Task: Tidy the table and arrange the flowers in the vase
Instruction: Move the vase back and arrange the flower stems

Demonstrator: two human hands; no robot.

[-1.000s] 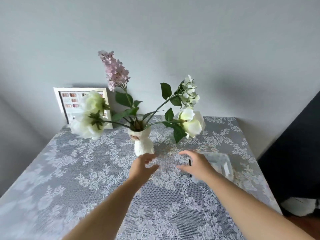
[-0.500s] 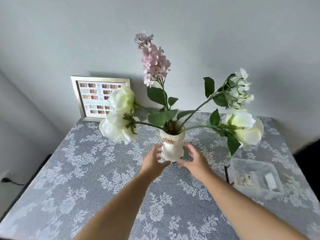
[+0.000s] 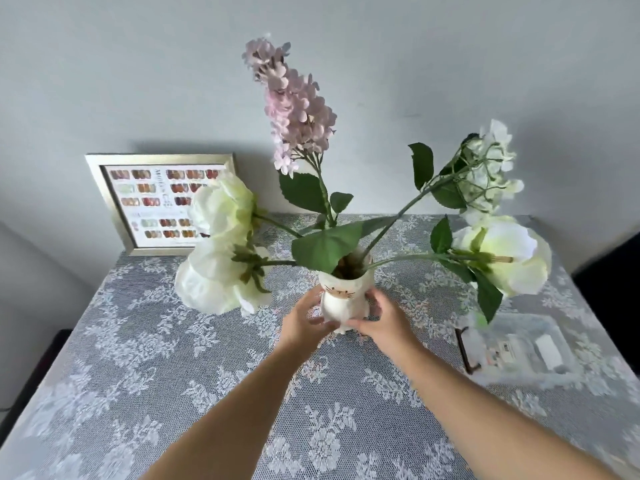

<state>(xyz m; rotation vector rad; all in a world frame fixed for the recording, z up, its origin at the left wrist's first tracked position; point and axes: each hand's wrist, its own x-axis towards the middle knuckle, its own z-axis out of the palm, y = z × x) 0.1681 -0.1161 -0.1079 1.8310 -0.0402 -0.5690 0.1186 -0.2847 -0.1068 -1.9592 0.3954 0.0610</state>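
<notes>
A small white vase (image 3: 343, 301) with a cat face stands near the middle of the lace-covered table (image 3: 145, 368). My left hand (image 3: 304, 322) grips its left side and my right hand (image 3: 382, 323) its right side. Several flowers stand in it: a tall pink lilac spike (image 3: 294, 109) in the middle, two big white blooms (image 3: 218, 251) drooping left, a white-green bloom (image 3: 505, 258) leaning right, and a small white cluster (image 3: 488, 171) at upper right.
A framed colour chart (image 3: 156, 202) leans on the wall at the table's back left. A clear plastic box (image 3: 526, 348) with small items sits at the right, a thin dark stick (image 3: 465, 351) beside it. The table's left edge drops to a dark floor.
Both hands came forward and closed around the vase. The view moved closer and to the left, so the vase and flowers look larger.
</notes>
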